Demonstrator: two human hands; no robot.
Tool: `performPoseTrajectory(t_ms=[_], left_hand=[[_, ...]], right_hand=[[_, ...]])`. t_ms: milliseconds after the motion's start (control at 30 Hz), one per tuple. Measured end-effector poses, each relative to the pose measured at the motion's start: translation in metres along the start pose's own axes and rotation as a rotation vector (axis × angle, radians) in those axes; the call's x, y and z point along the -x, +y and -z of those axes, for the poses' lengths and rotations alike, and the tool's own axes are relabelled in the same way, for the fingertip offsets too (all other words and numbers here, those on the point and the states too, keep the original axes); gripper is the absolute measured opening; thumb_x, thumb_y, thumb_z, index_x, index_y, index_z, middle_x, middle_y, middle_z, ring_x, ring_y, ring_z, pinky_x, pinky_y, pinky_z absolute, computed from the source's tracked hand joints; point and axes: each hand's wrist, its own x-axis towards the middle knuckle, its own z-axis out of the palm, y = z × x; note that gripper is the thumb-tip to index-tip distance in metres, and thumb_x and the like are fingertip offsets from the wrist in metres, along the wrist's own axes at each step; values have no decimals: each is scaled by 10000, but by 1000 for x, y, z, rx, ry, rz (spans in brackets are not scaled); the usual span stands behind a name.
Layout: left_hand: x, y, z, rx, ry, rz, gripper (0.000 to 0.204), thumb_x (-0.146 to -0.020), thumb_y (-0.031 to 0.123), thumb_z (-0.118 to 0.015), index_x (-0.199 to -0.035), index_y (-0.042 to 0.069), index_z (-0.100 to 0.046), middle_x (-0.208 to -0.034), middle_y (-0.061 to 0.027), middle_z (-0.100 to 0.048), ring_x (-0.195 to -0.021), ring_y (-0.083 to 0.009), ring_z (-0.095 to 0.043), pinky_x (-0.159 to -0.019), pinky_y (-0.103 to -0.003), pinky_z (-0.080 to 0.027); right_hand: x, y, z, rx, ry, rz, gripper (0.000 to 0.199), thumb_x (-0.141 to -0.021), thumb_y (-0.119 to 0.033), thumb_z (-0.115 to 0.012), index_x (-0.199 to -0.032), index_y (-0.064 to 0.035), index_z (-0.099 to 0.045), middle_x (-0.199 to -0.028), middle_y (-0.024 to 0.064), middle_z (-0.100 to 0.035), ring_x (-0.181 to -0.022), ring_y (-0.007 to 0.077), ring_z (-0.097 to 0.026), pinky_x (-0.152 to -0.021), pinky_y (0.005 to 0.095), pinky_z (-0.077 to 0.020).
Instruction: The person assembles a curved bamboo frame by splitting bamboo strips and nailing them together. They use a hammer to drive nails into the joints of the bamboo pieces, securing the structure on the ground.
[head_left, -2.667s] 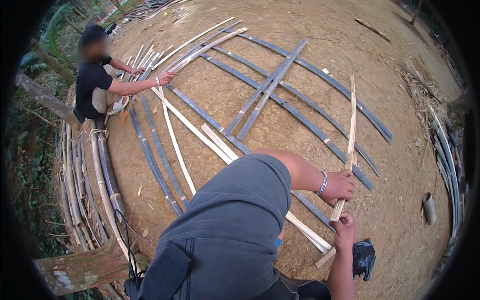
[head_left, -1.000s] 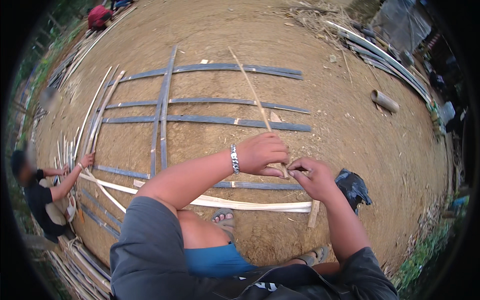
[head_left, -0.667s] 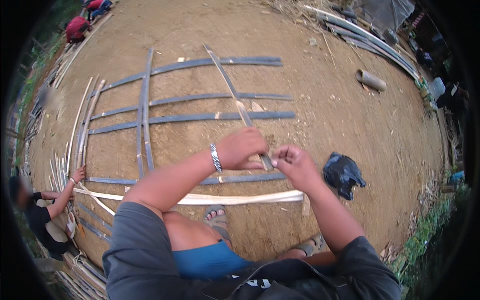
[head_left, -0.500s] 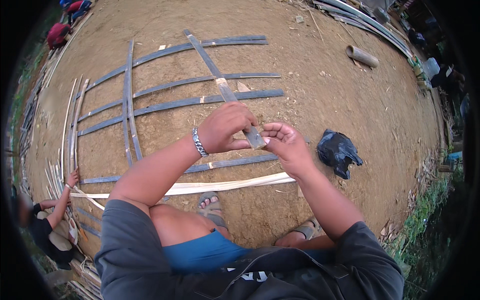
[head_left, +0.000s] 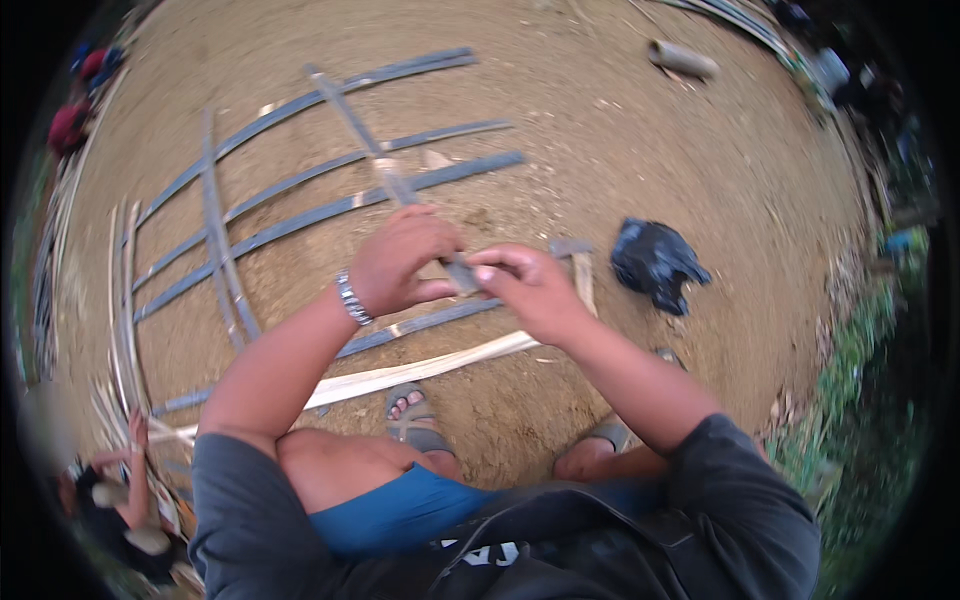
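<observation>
The grid of grey bamboo slats (head_left: 300, 215) is lying on the dirt ground (head_left: 640, 160), now nearer the person's feet than a moment ago. One long slat (head_left: 385, 180) is being raised from it, its near end pinched by the left hand (head_left: 400, 262) and right hand (head_left: 530, 290), now drawn closer together.

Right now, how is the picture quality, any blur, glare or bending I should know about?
Head view: soft, even daylight, no glare or hard shadows; the left hand and right hand holding the bamboo strip are slightly soft; fisheye bends the grey slats toward the rim; dark vignette rings the edges.
</observation>
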Motion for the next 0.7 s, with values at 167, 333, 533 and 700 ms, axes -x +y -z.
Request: performPoseTrajectory(t_ms=[167, 333, 533, 700], left_hand=[[4, -1, -9, -102, -149, 2, 461, -782, 503, -817, -929, 103, -640, -982, -55, -697, -1016, -286, -680, -1115, -525, -429], [8, -15, -46, -27, -405, -68, 494, -736, 555, -809, -838, 104, -632, -811, -53, -607, -840, -288, -618, -967, -487, -446], [18, -2, -85, 69, -588, -141, 537, -535, 514, -899, -806, 134, -632, -750, -27, -563, -772, -266, -580, -832, -429, -433], [25, 5, -100, 52, -506, -194, 527, -549, 548, -867, -763, 141, -608, -718, -18, -537, -711, -253, -549, -733, -427, -397]], right_hand=[[9, 4, -5, 320, 21, -13, 332, -969, -278, -725, -1149, 0, -711, -984, 149, -714, -893, 221, -697, -798, 356, -542], [22, 62, -1, 239, -103, -207, 456, -937, -462, -751, -1025, -21, -670, -879, 112, -683, -853, 204, -682, -751, 366, -543], [39, 137, -21, -291, -323, -506, 598, -889, -671, -723, -944, -83, -629, -792, 47, -606, -693, 137, -603, -626, 304, -519], [52, 155, -25, -739, -350, -635, 564, -948, -667, -649, -929, -104, -626, -731, 8, -541, -626, 123, -541, -590, 283, -459]])
